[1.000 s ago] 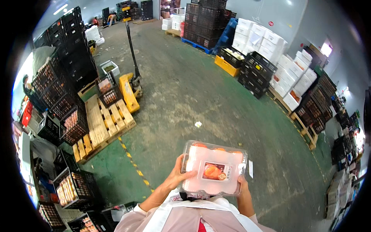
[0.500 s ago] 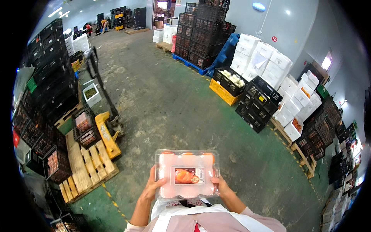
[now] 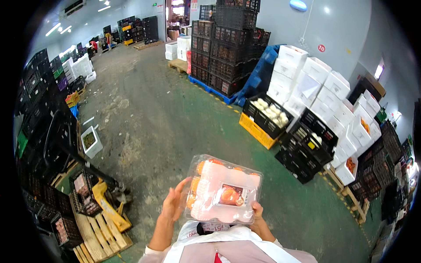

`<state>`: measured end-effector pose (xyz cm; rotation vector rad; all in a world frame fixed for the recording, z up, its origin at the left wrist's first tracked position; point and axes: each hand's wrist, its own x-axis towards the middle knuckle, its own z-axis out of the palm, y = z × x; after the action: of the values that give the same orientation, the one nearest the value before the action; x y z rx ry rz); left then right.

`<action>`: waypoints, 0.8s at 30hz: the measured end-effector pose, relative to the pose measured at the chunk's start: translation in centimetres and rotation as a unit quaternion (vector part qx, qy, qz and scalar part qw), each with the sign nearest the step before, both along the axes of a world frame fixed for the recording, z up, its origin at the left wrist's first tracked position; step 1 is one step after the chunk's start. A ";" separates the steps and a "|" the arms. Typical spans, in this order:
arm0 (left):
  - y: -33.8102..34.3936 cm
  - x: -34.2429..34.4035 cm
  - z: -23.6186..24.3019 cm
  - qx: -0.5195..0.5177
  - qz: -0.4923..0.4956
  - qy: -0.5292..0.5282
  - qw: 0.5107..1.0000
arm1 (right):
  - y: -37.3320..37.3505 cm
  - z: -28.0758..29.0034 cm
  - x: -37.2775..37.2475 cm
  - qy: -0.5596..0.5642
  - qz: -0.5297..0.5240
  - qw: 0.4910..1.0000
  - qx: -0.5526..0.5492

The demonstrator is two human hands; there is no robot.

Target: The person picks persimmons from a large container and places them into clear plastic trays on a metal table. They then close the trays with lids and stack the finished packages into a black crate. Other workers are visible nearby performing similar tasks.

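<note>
A clear plastic clamshell pack (image 3: 223,188) of orange fruit in pink foam wraps, with a picture label on top, is held tilted at my waist. My right hand (image 3: 258,215) grips its lower right side, thumb over the edge. My left hand (image 3: 173,201) is beside its left edge with fingers extended and loosened; whether the fingertips still touch the plastic is unclear. Below the pack show my white apron straps and pink top.
Yellow pallet jack (image 3: 107,204), wooden pallet (image 3: 98,236) and white foam box (image 3: 92,147) lie left, beside stacked black crates (image 3: 33,109). Right are crates of white produce (image 3: 267,116), foam-box stacks (image 3: 298,79) and crate towers (image 3: 230,52). Two people work far back near dark stacks (image 3: 149,30).
The view has advanced and turned, bringing the right-hand stacks nearer and sliding the pallet jack down-left. My left hand has loosened from the pack, which now sits tilted.
</note>
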<state>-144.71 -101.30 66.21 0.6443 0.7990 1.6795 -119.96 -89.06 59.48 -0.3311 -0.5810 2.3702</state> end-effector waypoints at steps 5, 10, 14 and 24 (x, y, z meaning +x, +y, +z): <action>13.1 -8.3 -1.5 0.006 0.092 -0.141 0.986 | 16.8 -3.8 -12.1 -0.010 0.003 0.999 -0.033; 27.0 -20.4 -4.3 -0.024 0.122 -0.118 0.985 | 30.5 -0.3 -24.4 0.033 -0.034 0.998 -0.050; 38.3 -30.9 -3.7 -0.054 0.136 -0.107 0.984 | 44.7 -0.6 -31.8 0.137 -0.108 0.985 -0.011; 71.6 -48.7 0.6 -0.067 0.067 -0.015 0.995 | 75.0 11.3 -41.2 0.180 -0.236 0.937 0.185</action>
<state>-193.36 -29.65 66.77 0.4800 0.9412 1.7358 -161.20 -14.06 70.82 0.1256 -0.6665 1.7528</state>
